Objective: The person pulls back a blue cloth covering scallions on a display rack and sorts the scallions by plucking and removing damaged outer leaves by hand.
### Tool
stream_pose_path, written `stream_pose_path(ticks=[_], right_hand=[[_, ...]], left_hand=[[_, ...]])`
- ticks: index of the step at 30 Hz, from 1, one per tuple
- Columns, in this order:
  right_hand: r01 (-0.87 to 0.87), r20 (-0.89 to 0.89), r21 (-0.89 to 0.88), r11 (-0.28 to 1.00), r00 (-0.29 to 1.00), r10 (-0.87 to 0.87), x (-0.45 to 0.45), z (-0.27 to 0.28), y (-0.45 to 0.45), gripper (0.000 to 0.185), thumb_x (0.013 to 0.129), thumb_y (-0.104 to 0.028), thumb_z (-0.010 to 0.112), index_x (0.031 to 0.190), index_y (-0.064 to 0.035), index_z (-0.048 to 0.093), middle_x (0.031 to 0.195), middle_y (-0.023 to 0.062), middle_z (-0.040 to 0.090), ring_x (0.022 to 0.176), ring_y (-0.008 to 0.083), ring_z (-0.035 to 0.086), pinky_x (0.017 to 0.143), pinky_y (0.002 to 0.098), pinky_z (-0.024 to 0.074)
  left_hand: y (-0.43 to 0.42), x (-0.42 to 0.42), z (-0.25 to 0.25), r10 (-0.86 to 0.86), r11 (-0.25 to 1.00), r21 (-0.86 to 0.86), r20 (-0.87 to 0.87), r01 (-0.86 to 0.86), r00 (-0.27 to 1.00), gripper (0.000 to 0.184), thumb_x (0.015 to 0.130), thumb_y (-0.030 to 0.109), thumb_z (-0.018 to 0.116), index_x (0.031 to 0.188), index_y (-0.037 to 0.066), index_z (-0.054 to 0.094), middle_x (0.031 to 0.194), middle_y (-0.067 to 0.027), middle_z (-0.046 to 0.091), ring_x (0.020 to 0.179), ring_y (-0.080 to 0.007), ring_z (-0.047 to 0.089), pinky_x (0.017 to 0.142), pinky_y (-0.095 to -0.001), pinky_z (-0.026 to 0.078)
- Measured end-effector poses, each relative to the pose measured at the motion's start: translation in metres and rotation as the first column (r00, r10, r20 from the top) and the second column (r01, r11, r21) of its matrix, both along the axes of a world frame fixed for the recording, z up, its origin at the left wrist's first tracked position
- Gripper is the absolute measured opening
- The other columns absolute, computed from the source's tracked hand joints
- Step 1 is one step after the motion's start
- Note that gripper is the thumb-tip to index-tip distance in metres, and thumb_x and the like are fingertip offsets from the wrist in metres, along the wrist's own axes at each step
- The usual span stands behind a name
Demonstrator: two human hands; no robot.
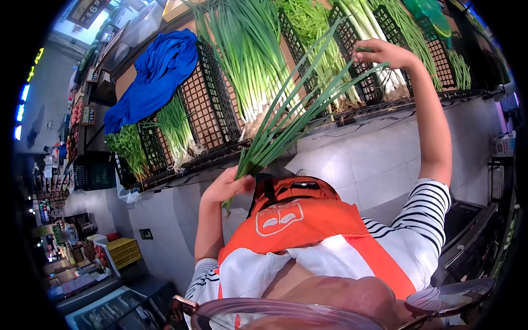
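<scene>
My left hand is closed around the lower end of a loose bunch of green onions in front of my apron. The long leaves fan up and to the right, in front of the vegetable shelf. Up at the right, my right hand is raised with thumb and fingers pinched together, close to the leaf tips. A small dark green bit of leaf shows at its fingertips. Behind the bunch lies a big pile of green onions, white root ends towards me.
Black plastic crates divide the shelf's vegetables. A blue cloth drapes over its left part, above smaller green bunches. Thick leeks lie at the right. An orange apron covers my front. A yellow crate stands at the lower left.
</scene>
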State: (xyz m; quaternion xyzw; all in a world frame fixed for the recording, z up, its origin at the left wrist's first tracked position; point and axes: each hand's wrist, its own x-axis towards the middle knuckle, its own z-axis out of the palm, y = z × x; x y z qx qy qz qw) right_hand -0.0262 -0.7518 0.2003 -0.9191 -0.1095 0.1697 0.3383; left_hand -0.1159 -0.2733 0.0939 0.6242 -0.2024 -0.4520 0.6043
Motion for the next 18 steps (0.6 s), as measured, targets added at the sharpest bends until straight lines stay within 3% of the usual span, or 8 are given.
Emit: stream_pose_path(ticks=[5,9,11,13,14,15,17,18], right_hand=[[-0.008,0.206,-0.009,1.000,0.978,0.009,0.003,0.002,-0.005,0.023,0.089,-0.021,0.051,0.095,0.0003,0.056,0.087,0.0058,0.058,0.088,0.0136,0.054,0.082,0.0273,0.0416],[0.261,0.474,-0.111,0.959,0.862,-0.180,0.011,-0.010,-0.001,0.029,0.086,-0.021,0.048,0.101,0.0022,0.055,0.096,0.0114,0.061,0.093,0.0182,0.056,0.084,0.0274,0.0412],[0.419,0.561,0.150,0.895,0.710,-0.426,0.025,-0.023,-0.011,0.033,0.085,-0.026,0.050,0.103,0.0019,0.056,0.090,0.0082,0.060,0.087,0.0178,0.055,0.079,0.0278,0.0416],[0.506,0.361,0.461,0.729,0.644,-0.675,0.019,-0.009,-0.014,0.035,0.082,-0.030,0.054,0.099,-0.0002,0.060,0.075,0.0012,0.051,0.067,0.0109,0.045,0.062,0.0247,0.0383],[0.574,0.179,0.597,0.561,0.586,-0.791,0.016,-0.002,-0.006,0.026,0.084,-0.026,0.053,0.094,-0.0019,0.059,0.067,-0.0028,0.045,0.058,0.0060,0.038,0.054,0.0202,0.0316],[0.426,-0.067,0.815,0.392,0.742,-0.667,0.024,-0.010,-0.026,0.019,0.089,-0.021,0.048,0.086,-0.0034,0.055,0.059,-0.0067,0.033,0.050,0.0039,0.027,0.048,0.0201,0.0232],[0.436,-0.313,0.895,0.095,0.764,-0.564,0.011,0.005,0.000,0.023,0.093,-0.012,0.043,0.070,-0.0095,0.040,0.057,-0.0056,0.022,0.046,0.0055,0.019,0.045,0.0219,0.0185],[0.371,-0.358,0.928,-0.046,0.847,-0.393,0.009,-0.002,-0.005,0.025,0.093,-0.011,0.045,0.069,-0.0100,0.037,0.057,-0.0050,0.022,0.046,0.0060,0.019,0.046,0.0223,0.0193]], left_hand=[[-0.005,0.002,0.009,0.044,0.998,0.037,-0.066,-0.041,0.997,0.038,0.092,0.021,0.043,0.124,0.001,0.044,0.062,0.0006,0.045,0.055,-0.0083,0.041,0.052,-0.0213,0.034],[-0.017,0.003,0.019,0.085,0.991,0.105,-0.061,-0.078,0.995,0.035,0.093,0.020,0.043,0.125,0.005,0.045,0.064,0.0000,0.048,0.052,-0.0048,0.037,0.047,-0.0181,0.030],[-0.017,0.006,0.021,0.088,0.992,0.096,-0.054,-0.082,0.995,0.033,0.093,0.017,0.041,0.123,0.006,0.047,0.064,0.0000,0.049,0.052,-0.0037,0.037,0.046,-0.0174,0.029],[-0.011,0.008,0.022,0.107,0.991,0.082,-0.050,-0.103,0.993,0.032,0.093,0.015,0.041,0.123,0.006,0.047,0.064,0.0000,0.049,0.051,-0.0037,0.037,0.045,-0.0176,0.029],[-0.009,0.010,0.025,0.101,0.994,0.047,-0.039,-0.100,0.994,0.032,0.093,0.017,0.041,0.123,0.006,0.047,0.064,0.0004,0.049,0.051,-0.0035,0.037,0.045,-0.0177,0.029],[-0.005,0.011,0.029,0.142,0.989,0.041,-0.009,-0.141,0.990,0.033,0.093,0.018,0.042,0.123,0.006,0.047,0.064,0.0005,0.049,0.051,-0.0034,0.037,0.045,-0.0175,0.029],[0.003,0.016,0.037,0.215,0.976,0.032,0.052,-0.217,0.975,0.036,0.092,0.022,0.043,0.124,0.005,0.046,0.064,0.0007,0.049,0.051,-0.0031,0.037,0.045,-0.0172,0.028],[0.011,0.022,0.040,0.241,0.970,-0.054,0.101,-0.237,0.965,0.042,0.092,0.027,0.045,0.125,0.002,0.043,0.064,0.0009,0.049,0.050,-0.0026,0.037,0.045,-0.0168,0.028]])
